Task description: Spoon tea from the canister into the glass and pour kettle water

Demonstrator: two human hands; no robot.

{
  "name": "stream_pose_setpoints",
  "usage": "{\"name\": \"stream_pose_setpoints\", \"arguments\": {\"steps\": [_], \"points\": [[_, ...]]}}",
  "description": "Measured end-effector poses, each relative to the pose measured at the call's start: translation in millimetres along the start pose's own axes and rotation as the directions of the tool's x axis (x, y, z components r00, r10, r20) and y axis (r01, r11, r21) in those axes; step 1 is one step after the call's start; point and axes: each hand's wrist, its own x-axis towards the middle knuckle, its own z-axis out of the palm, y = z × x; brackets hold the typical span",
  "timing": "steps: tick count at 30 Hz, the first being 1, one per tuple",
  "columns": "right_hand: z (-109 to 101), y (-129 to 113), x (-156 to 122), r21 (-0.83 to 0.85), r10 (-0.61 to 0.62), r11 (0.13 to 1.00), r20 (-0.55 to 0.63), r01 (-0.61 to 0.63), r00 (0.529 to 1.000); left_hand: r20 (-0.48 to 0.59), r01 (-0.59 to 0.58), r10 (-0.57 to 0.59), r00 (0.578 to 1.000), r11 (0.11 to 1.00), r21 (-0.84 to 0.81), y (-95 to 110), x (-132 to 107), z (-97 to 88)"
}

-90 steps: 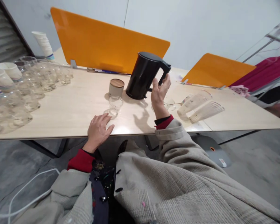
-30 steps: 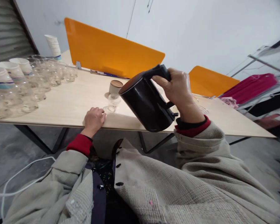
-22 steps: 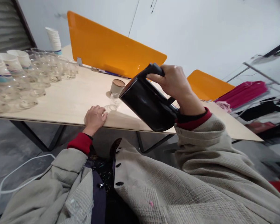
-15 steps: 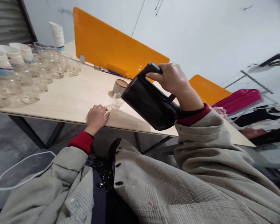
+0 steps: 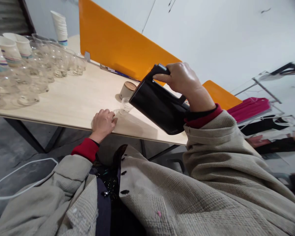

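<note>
My right hand [image 5: 183,78] grips the handle of a black kettle [image 5: 159,106] and holds it tilted above the table, its mouth low on the left. Right under that mouth stands a small clear plastic cup [image 5: 126,105]; any liquid between them is too faint to make out. My left hand [image 5: 104,123] rests on the table's front edge with loosely bent fingers and nothing in them, a little left of the cup. Behind the cup is a pale round canister [image 5: 127,90] with a wooden lid.
Many clear plastic cups [image 5: 28,95] with dark bits in them crowd the table's [image 5: 71,101] left side. Paper cups [image 5: 19,44] and a stack of paper cups [image 5: 60,28] stand there too. An orange divider [image 5: 123,39] runs along the back. Clothes [image 5: 250,108] hang at right.
The view has shifted slightly. My right hand keeps the kettle tilted over the cup, and my left hand stays at the table edge.
</note>
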Motion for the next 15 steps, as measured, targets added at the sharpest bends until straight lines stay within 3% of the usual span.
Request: {"name": "stream_pose_setpoints", "arguments": {"steps": [15], "points": [[-1, -17, 10, -0.103, 0.081, 0.992, 0.085, -0.072, 0.993, 0.024, 0.012, -0.012, 1.0, 1.0, -0.002, 3, 0, -0.6]]}}
